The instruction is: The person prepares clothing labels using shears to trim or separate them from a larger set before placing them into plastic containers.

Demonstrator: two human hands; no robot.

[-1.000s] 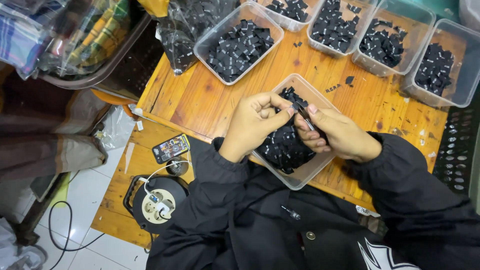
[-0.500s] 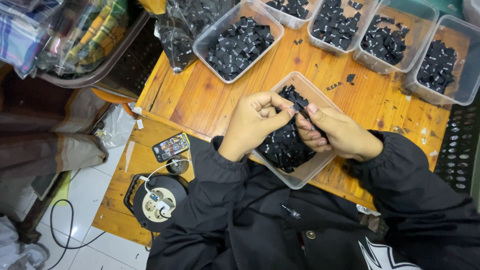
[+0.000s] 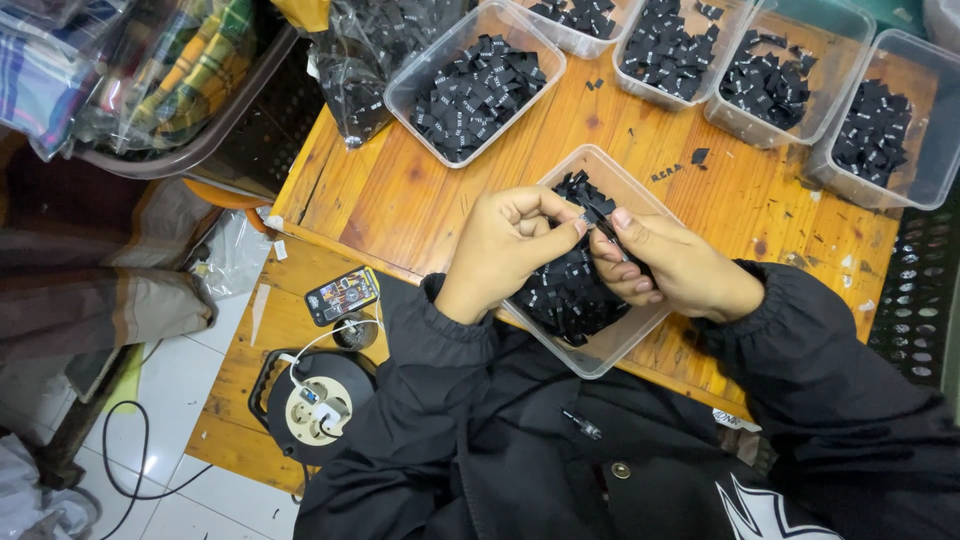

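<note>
Hands [image 3: 600, 250] over clear tub [image 3: 640, 330], fingers [image 3: 560, 228] of both pinching one black label [image 3: 597, 214] between them

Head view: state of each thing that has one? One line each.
Left hand: pinching a small black fabric label.
Right hand: gripping the same label.
Near clear plastic tub: lidless, holds a heap of black labels.
Far clear plastic tubs: lidless, part-filled with black labels.
Smartphone: screen lit, face up.
Black cable reel: white cable plugged in.
Clear plastic bag: holds black labels.
</note>
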